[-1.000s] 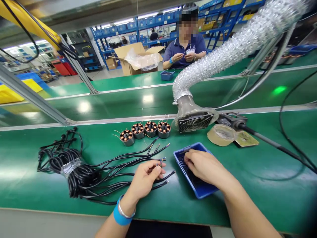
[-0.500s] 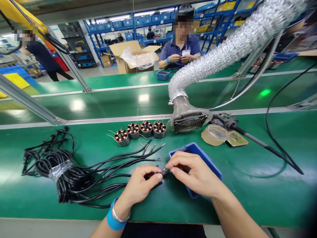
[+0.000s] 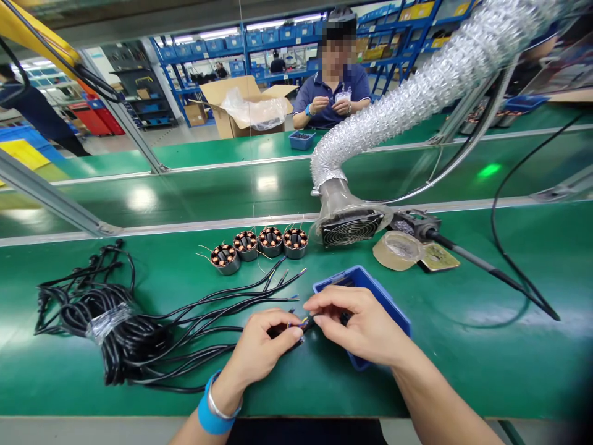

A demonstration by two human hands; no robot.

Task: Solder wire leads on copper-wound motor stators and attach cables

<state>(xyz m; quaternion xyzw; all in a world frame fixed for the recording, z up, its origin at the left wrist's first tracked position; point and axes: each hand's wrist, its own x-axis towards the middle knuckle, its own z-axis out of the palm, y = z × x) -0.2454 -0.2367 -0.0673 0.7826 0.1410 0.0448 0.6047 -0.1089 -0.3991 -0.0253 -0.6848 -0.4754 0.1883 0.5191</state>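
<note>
My left hand pinches a black cable between thumb and forefinger, close to its end, where thin coloured wires stick out. Facing it, my right hand has thumb and forefinger closed at those wire tips; a small dark piece seems to be there, too small to name. Beneath the right hand sits a blue bin, its contents mostly covered. A coiled bundle of black cables, tied with clear wrap, lies at left, its stripped ends reaching toward my left hand.
Several copper-wound stators stand in a row behind the cables. A fan with a silver duct, a tape roll and a soldering iron are to the right. Across the bench, a person sits beside a cardboard box.
The view has shifted slightly. My right fingertips have come a little nearer the wire ends in my left hand. In the background, the person at left has moved further left.
</note>
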